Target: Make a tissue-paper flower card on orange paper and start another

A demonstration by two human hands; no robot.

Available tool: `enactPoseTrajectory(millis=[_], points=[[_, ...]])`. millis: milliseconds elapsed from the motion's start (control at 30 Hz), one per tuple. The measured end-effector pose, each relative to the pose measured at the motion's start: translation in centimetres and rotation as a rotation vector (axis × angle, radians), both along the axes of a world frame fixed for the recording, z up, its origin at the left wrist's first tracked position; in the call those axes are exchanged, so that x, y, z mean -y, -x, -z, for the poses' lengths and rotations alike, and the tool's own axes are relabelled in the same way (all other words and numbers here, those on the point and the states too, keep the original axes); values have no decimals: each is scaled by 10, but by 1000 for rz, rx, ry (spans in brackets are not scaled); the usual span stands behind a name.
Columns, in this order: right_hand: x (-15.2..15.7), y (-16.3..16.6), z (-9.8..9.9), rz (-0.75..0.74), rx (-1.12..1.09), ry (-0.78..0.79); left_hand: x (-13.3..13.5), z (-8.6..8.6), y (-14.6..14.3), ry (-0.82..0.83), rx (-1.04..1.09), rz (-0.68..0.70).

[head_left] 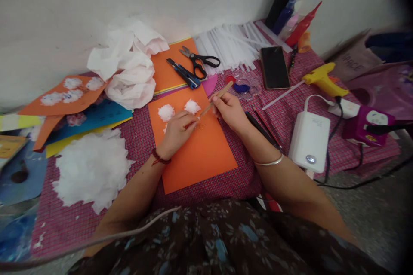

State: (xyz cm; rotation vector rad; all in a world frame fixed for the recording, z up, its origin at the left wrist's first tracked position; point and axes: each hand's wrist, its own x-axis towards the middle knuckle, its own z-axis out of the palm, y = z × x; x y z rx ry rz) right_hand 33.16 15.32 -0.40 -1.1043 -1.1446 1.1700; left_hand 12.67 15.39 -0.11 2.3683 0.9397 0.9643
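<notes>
An orange sheet of paper [200, 154] lies flat in front of me, with white tissue pompoms [192, 106] stuck or resting near its far edge. My right hand [229, 111] pinches a flat wooden craft stick [225, 89], slanted with its lower end near my other fingertips. Over the sheet, my left hand [179, 129] has its thumb and fingertips pressed together beside the stick's lower end. What sits between those fingers is too small to make out. Another pompom [166, 112] lies just beyond my left hand, and part of one more shows behind that hand.
Black scissors [200, 60] and a blue cutter knife [183, 74] lie beyond the sheet. To the left is a heap of white tissue pieces [92, 169]. At right are a phone [275, 68], a yellow glue gun [325, 79], a white power bank [309, 139] and cables.
</notes>
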Motion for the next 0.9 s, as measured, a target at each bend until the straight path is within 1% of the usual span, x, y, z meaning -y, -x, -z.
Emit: enactPoseTrajectory(millis=[100, 267, 367, 467, 600, 733, 900], points=[[1, -1, -1, 7, 13, 11, -1, -2, 2, -37, -43, -23], [2, 0, -3, -22, -2, 53, -5, -7, 3, -134, -33, -144], [2, 2, -4, -55, -30, 92, -5, -5, 4, -149, 0, -130], [1, 2, -5, -47, -49, 127, -3, -1, 7, -115, 1, -79], [1, 0, -6, -19, -62, 158, -2, 3, 11, -10, -51, 6], [2, -1, -8, -14, -54, 177, -3, 1, 11, 89, -85, 11], [2, -1, -9, -7, -32, 187, -2, 0, 9, 110, -72, 22]])
